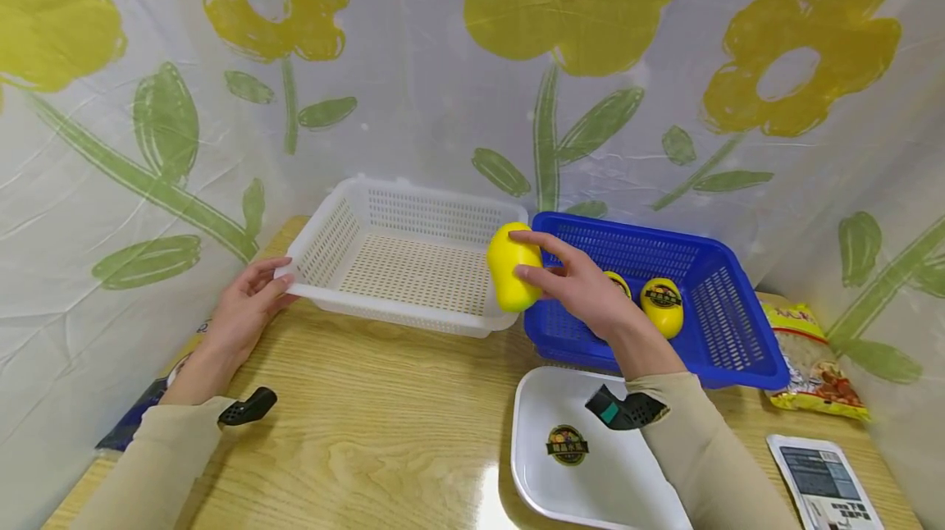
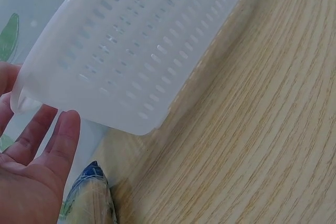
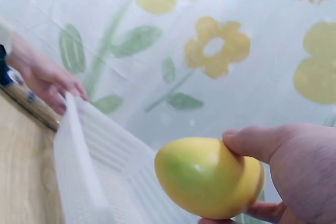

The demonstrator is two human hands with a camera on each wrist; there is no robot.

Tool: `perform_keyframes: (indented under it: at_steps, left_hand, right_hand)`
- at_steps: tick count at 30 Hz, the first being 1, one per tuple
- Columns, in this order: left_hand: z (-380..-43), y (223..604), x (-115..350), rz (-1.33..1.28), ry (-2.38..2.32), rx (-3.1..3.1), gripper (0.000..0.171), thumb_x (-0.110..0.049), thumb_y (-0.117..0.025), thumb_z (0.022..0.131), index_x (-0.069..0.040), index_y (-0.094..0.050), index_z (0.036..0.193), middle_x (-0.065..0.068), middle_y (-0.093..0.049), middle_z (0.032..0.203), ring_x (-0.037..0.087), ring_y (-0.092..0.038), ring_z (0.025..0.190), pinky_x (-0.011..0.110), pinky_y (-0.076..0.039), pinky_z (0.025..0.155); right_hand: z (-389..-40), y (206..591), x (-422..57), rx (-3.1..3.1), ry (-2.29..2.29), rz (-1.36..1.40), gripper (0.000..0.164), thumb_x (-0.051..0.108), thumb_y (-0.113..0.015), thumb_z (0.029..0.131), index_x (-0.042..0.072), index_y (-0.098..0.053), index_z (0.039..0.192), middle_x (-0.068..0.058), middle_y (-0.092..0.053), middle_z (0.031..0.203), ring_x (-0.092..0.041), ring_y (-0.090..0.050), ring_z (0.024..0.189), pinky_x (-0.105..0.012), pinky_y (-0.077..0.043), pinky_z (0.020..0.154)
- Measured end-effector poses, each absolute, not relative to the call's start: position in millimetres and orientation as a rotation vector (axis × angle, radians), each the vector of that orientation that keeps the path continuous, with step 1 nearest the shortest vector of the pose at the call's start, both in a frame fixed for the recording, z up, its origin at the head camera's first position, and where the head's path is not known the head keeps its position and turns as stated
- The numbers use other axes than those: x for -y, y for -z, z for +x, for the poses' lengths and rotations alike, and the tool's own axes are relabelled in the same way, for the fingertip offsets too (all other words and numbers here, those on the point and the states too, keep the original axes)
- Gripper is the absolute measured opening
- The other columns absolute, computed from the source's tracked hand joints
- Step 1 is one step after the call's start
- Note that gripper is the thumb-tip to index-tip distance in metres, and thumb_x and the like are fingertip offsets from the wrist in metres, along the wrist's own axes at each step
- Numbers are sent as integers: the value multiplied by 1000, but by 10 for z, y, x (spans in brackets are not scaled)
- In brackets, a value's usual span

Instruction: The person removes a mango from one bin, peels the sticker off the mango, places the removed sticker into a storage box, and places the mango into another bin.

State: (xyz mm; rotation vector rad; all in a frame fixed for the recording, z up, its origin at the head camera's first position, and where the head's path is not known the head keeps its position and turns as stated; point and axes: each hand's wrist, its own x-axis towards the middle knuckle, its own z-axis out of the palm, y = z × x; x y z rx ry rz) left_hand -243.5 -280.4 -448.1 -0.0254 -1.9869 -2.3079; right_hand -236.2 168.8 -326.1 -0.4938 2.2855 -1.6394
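Note:
My right hand point(image 1: 583, 284) holds a yellow mango point(image 1: 509, 263) up by its side, thumb and fingers round it. In the head view the mango overlaps the right end of a white perforated basket point(image 1: 399, 312). Greenish colouring shows on the mango point(image 3: 199, 177) in the right wrist view. With thumb and fingers, my left hand point(image 1: 247, 304) pinches the rim at the basket's near left corner; the left wrist view shows that corner point(image 2: 37, 95) between them. Beside it stands a blue basket point(image 1: 746, 312) with labelled yellow mangoes point(image 1: 662, 318) inside, one partly hidden behind my right hand.
In front of the blue basket lies a white tray point(image 1: 535, 489) with a round label, partly under my right forearm. A yellow food bag point(image 1: 812, 362) and a flat white packet point(image 1: 823, 481) lie at the right. A dark blue package point(image 1: 133, 419) sits at the left edge. Flowered curtain point(image 1: 413, 103) behind.

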Motion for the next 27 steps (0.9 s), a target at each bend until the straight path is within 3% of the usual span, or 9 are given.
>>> perform_keyframes:
  at_steps: [7,14,27]
  left_hand:
    - [-2422,4473,2827,-35,2324,1971,44,-13,-64,95,0,-47,134,5,-51,116,8,-58,99,20,-54,82]
    - [-2454,4499,2826,-28,2307,1989,46,-13,-63,96,1,-47,136,4,-52,117,6,-60,97,21,-54,83]
    - [-2464,4534,2830,-28,2304,1995,44,-16,-63,96,-3,-49,136,4,-51,119,7,-59,99,20,-53,85]
  right_hand:
    - [-2798,3275,-1463,-2387,1592,-418,47,30,-62,97,29,-50,142,-6,-44,138,-25,-54,107,-46,-49,92]
    - [-3164,3348,-1207,-2317,1557,-299,46,29,-61,98,29,-49,143,-9,-49,138,-26,-57,109,-46,-47,95]
    - [-3327,3698,-762,-2294,1426,-143,42,19,-61,97,22,-55,139,-11,-50,135,-28,-54,109,-49,-47,98]
